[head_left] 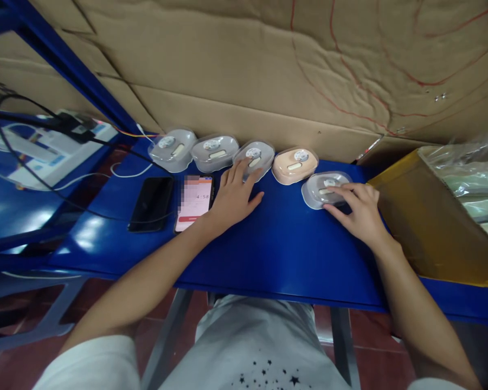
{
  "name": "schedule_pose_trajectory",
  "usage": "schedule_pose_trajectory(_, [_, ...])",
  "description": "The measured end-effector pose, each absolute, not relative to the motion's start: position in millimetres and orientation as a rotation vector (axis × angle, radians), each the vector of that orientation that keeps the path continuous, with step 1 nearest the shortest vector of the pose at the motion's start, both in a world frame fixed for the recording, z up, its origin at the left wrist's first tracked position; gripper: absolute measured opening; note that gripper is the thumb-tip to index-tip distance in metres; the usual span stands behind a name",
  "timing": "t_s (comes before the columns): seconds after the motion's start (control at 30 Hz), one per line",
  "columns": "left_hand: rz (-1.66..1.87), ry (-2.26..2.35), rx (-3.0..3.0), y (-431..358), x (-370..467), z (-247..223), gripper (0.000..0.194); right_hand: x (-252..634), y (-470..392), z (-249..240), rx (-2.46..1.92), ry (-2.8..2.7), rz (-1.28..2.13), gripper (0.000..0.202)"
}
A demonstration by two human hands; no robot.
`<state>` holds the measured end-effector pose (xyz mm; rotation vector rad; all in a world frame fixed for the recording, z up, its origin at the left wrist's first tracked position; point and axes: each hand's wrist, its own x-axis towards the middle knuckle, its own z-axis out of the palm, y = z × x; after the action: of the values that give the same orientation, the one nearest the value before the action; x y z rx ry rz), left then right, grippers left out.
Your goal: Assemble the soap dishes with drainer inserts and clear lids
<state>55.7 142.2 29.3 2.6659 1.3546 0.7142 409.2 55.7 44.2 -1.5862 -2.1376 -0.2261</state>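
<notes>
A row of oval plastic cases with clear covers, round stickers and small pale windows stands along the back of the blue table. My left hand (236,194) reaches across with fingers spread, its fingertips on or just over a grey case (260,154) in the middle. Next to that one is a peach case (295,165). At the right end, my right hand (361,210) has its fingers on top of a grey case (319,189) and its thumb against the near side. Two more grey cases, a left one (173,149) and its neighbour (214,153), stand untouched.
A dark phone (151,203) and a phone with a lit screen (195,200) lie left of my left hand. Cables run to a white power strip (65,157). At right stands a cardboard box (435,227) with clear plastic wrap; a cardboard wall (228,76) closes the back.
</notes>
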Motion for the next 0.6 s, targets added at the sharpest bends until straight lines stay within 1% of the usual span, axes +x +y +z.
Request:
schedule_pose_trajectory(0.07, [0.741,1.363,2.656,141.8,56.3,28.1,0.057,413.1,53.7,48.3,-1.559,-2.170,-0.182,0.043])
schedule_pose_trajectory(0.17, [0.790,1.387,2.649,142.5,55.2,28.7,0.058,424.4,53.0,50.7,-1.551,-2.208,-0.098,0.066])
schedule_pose_trajectory(0.23, [0.851,1.397,2.647,142.9,54.7,30.7,0.056,432.1,54.1,49.7,-1.540,-2.224,0.010,0.075])
schedule_pose_trajectory(0.33, [0.926,1.290,2.667,140.3,60.9,35.2,0.052,437.7,56.6,46.9,-1.529,-2.138,0.086,0.069])
schedule_pose_trajectory(0.47, [0.820,0.875,2.669,128.6,93.6,36.2,0.046,434.0,58.7,42.6,-1.607,-1.942,0.092,0.057])
schedule_pose_trajectory(0.53, [0.732,0.719,2.636,122.3,118.5,32.0,0.053,430.7,60.5,38.3,-1.648,-1.874,0.166,0.054])
schedule_pose_trajectory(0.6, [0.664,0.628,2.606,119.1,143.1,25.8,0.071,427.7,63.1,32.6,-1.667,-1.841,0.176,0.056])
